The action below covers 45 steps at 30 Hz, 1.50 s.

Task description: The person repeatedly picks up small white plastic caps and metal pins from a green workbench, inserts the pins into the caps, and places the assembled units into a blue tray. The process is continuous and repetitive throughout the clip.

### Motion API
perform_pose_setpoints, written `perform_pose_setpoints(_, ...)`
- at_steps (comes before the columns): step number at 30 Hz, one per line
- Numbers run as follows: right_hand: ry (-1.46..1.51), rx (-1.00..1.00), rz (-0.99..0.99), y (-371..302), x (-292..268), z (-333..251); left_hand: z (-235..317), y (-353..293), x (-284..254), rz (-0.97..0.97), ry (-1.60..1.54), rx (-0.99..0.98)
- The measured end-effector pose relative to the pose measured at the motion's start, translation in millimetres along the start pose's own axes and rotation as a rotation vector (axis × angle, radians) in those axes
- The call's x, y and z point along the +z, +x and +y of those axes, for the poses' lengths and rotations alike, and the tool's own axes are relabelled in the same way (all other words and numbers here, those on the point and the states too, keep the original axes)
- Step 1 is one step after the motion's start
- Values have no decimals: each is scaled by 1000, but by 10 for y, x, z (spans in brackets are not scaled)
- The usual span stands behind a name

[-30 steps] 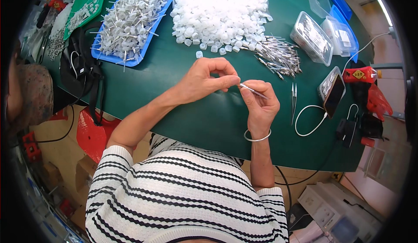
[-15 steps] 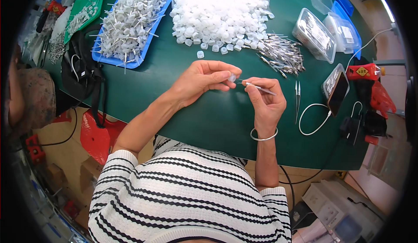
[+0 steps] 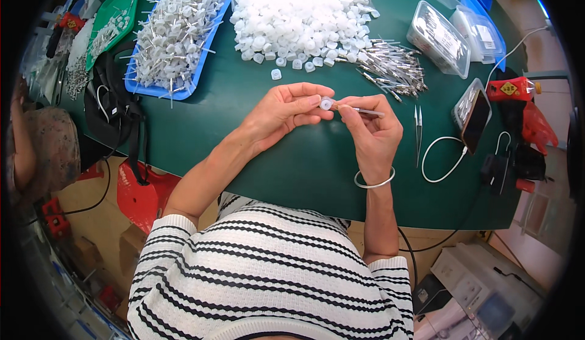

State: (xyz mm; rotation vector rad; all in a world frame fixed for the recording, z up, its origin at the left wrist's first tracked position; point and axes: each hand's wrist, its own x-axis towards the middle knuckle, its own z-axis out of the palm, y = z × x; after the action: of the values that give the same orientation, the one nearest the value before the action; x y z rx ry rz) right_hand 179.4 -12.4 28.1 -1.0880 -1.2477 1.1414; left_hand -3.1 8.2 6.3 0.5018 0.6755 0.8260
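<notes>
A worker's left hand pinches a small white cap between thumb and fingers above a green table, while the right hand, its fingers closed on a slender rod, brings the tip up to it; whether the tip sits inside the cap cannot be made out. Beyond lie a heap of white caps and, to its right, a pile of metal rods. Tweezers rest right of the hands; a loaded blue tray stands far left.
</notes>
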Motion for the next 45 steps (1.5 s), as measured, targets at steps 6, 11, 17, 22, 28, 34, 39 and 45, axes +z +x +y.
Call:
perform_pose_setpoints(6, -36, -21, 6, -6, 7, 11, 2, -3, 0, 10, 14, 7)
perform_pose_setpoints(11, -100, -44, 12, -12, 9, 4, -9, -1, -12, 15, 26, 16)
perform_pose_setpoints(17, -143, -78, 22, -17, 19, -9, -10, -2, -5, 18, 56, 34)
perform_pose_setpoints(22, -156, -74, 15, -21, 19, -6, -18, -2, -16, 24, 84, 48)
perform_pose_setpoints(28, -167, -101, 15, -19, 27, 23, -18, -13, 2, 31, 116, 61)
perform_pose_setpoints(34, -251, -142, 1, -19, 34, -8, -26, -15, -5, 43, 123, 59)
perform_pose_setpoints(39, -280, -162, 8, -26, 33, 3, -24, -20, 0, 43, 126, 61)
perform_pose_setpoints(45, -300, -198, 4, -20, 27, 12, -20, -24, 16, 62, 169, 61)
